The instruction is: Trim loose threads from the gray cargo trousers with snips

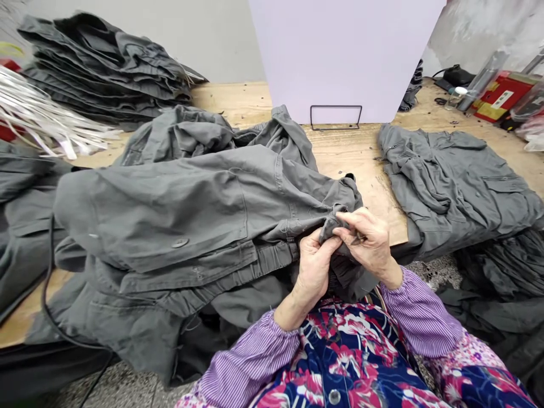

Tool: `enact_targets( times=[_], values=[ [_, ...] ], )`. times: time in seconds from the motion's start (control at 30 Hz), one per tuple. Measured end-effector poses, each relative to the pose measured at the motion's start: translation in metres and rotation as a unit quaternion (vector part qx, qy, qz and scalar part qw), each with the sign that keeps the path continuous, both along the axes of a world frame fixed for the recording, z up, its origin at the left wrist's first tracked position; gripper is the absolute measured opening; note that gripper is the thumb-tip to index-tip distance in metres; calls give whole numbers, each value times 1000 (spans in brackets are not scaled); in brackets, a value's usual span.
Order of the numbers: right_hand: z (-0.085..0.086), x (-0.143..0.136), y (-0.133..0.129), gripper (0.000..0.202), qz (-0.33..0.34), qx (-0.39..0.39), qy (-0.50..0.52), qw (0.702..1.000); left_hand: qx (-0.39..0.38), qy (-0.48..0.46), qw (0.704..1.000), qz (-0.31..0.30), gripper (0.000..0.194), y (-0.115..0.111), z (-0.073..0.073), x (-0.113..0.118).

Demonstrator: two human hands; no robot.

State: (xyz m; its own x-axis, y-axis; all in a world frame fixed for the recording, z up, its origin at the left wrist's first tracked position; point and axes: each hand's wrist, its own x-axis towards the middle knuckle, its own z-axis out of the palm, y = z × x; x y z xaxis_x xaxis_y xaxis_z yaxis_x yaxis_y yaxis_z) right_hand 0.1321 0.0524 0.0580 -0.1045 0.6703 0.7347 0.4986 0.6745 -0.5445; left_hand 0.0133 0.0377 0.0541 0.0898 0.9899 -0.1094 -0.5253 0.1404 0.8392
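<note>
A grey cloth garment lies spread across the table, with a button, stitched seams and loose threads showing. Its right end is bunched up close to my body. My left hand pinches that bunched edge between thumb and fingers. Right beside it, my right hand is closed on the same fold, the two thumbs almost touching. Something small may sit in the right fingers, but I cannot make it out.
Folded grey garments are stacked at the back left, near white strips. Another folded garment lies right. A pale panel stands behind the wooden table. A black cable hangs at left; a red box stands far right.
</note>
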Motion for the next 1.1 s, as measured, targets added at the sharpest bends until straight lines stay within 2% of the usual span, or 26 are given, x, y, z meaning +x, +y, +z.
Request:
enact_targets(
  times=[0.07, 0.17, 0.27, 0.37, 0.47, 0.57, 0.63, 0.73, 0.83, 0.93, 1.03, 1.1],
  values=[
    [3, -4, 4, 12, 13, 20, -26, 999, 12, 9, 1000, -4, 11, 0, -2, 0],
    [4, -8, 6, 12, -1, 17, -35, 999, 13, 13, 1000, -9, 11, 0, -4, -1],
    [4, -6, 2, 19, -2, -68, 45, 997, 5, 14, 1000, -2, 10, 0, -4, -2],
    [3, 2, -3, 23, 13, -171, 171, 970, -10, -2, 1000, 3, 11, -1, 0, -3],
    [3, 11, -9, 22, 9, -206, 214, 955, -26, -11, 1000, -3, 10, -2, 3, -5],
    [6, 14, -12, 15, 14, -204, 145, 968, -25, -7, 1000, -8, 10, -4, 4, -6],
    [9, 11, -11, 18, 24, -172, 85, 981, -13, -3, 1000, -12, 11, -5, 4, -7],
    [12, 5, -7, 4, 48, -109, 6, 993, 13, 18, 1000, -10, 13, -7, 4, -7],
    [14, 0, -6, 13, 52, -82, -27, 995, 20, 40, 999, -10, 11, -8, 4, -8],
    [13, -1, -11, 18, 57, -151, 44, 986, 11, 34, 999, -12, 7, -9, 6, -9],
    [8, 4, -21, 23, 80, -253, 159, 951, -1, 24, 1000, -10, 7, -9, 8, -9],
    [4, 10, -28, 23, 68, -269, 177, 944, -11, 20, 1000, -8, 8, -9, 9, -10]
  ],
)
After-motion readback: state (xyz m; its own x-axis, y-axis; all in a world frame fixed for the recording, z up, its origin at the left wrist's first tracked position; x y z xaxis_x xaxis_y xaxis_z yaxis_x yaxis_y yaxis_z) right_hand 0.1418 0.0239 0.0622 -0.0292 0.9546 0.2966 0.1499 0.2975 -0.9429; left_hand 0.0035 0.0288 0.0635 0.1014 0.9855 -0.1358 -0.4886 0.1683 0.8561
